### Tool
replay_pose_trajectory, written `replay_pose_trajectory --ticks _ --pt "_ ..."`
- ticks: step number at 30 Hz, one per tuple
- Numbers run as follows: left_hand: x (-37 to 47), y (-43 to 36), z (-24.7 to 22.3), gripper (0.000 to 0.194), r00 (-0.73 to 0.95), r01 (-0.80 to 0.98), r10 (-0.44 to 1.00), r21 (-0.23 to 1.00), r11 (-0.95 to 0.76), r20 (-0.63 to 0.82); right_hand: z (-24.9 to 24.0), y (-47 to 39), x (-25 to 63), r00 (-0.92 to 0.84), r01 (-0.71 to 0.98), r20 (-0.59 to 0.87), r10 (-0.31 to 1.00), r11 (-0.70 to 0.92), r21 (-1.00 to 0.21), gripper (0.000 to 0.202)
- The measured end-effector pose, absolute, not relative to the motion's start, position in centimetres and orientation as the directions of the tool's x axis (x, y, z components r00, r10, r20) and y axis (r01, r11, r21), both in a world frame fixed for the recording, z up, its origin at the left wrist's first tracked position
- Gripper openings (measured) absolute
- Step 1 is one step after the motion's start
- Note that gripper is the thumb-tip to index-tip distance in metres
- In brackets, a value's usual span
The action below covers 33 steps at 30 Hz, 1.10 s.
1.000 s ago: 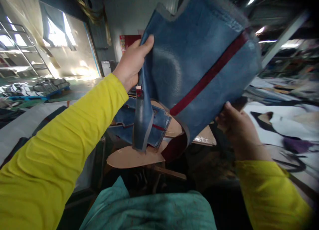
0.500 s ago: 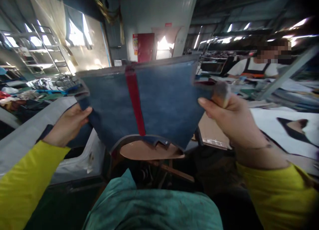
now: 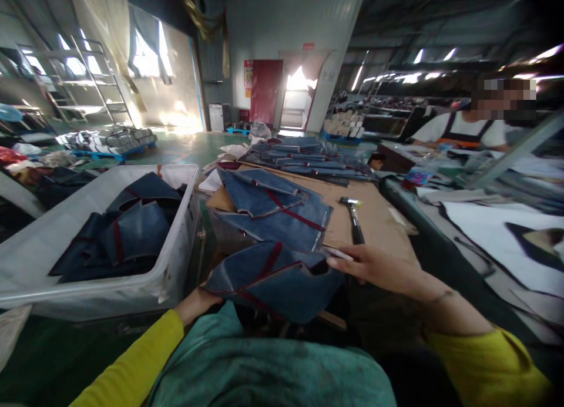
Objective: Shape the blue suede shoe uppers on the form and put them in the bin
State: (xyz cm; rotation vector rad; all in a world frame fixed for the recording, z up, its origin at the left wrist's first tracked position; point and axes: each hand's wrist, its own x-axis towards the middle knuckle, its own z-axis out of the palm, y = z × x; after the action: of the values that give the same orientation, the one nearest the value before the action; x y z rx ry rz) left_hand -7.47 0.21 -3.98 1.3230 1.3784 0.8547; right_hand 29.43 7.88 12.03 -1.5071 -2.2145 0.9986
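Panel (image 3: 288,285), blue, leathery, red-striped, spans crosswise: left hand (image 3: 198,305) clasps one end, right hand (image 3: 372,268), at other, pinches thin pale object (image 3: 338,252).

The sleeves (image 3: 136,363) are yellow, the smudged garment (image 3: 273,374) teal.

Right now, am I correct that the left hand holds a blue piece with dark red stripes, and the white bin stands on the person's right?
Not quite: in the head view, the white bin stands on the person's left. The left hand does hold the striped blue piece.
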Motion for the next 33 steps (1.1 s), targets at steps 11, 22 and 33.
replay_pose_trajectory --ticks 11,22,33 --pt "-6.8 1.1 -3.0 0.055 -0.017 0.386 0.989 0.914 -0.128 0.145 1.4 13.1 30.7 0.067 0.419 -0.214 0.974 -0.223 -0.880 0.030" --pt "-5.3 2.9 -3.0 0.040 0.038 0.641 0.984 0.751 -0.159 0.177 7.1 27.7 33.6 0.320 0.548 0.186 0.929 -0.021 -0.836 0.018" --pt "-5.4 4.0 -1.6 0.053 0.189 0.565 0.976 0.800 -0.201 0.111 -7.1 1.9 35.3 0.256 0.383 -0.039 0.966 -0.139 -0.913 0.043"
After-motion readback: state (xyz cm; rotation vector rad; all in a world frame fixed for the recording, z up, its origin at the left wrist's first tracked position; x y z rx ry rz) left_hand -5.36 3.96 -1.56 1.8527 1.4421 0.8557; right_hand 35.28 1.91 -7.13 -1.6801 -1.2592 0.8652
